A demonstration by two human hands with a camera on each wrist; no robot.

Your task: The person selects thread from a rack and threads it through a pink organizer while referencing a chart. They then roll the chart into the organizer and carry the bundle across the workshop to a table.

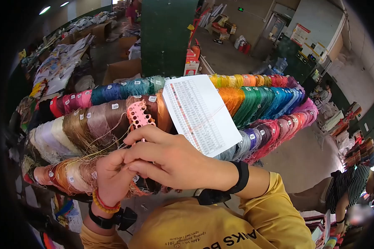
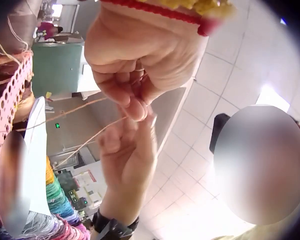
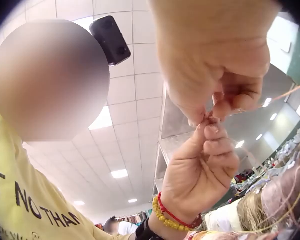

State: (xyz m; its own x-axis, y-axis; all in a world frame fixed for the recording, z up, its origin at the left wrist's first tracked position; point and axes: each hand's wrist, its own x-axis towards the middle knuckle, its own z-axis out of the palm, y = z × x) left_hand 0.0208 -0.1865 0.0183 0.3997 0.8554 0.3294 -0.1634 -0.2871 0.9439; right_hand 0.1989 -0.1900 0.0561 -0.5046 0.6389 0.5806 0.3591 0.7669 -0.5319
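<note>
- Fingertip work: 2 hands meet above the near edge of a bank of thread (image 1: 253,101), left of its middle.
- The left hand (image 1: 112,174) has its thumb and index finger pinched together on thread; its other fingers are curled in.
- The right hand (image 1: 170,157), crossing over it in the head view, pinches thread against the left fingertips; the exact grip is partly hidden.
- At least 2 fine peach strands of thread (image 2: 65,114) show in the left wrist view, running from the bank's side to the touching fingertips.
- 1 pink perforated card (image 1: 139,114) stands on the bank just beyond the hands, loose strands near it.
- 1 white sheet (image 1: 199,120), printed with a table, lies tilted across the bank right of the card, its near corner just beside the right hand.
- 3 rows of hanks make up the bank, browns and creams toward its left end, greens, blues and pinks toward its right; small white labels dot them, too many to count.
- 1 black strap (image 1: 241,178) circles the right wrist; the left carries another, plus 1 red cord and 1 yellow beaded bracelet (image 3: 165,220).
- Beyond the bank's far edge rises 1 green pillar (image 1: 168,37); 1 person in a striped top (image 1: 347,189) is at lower right.
</note>
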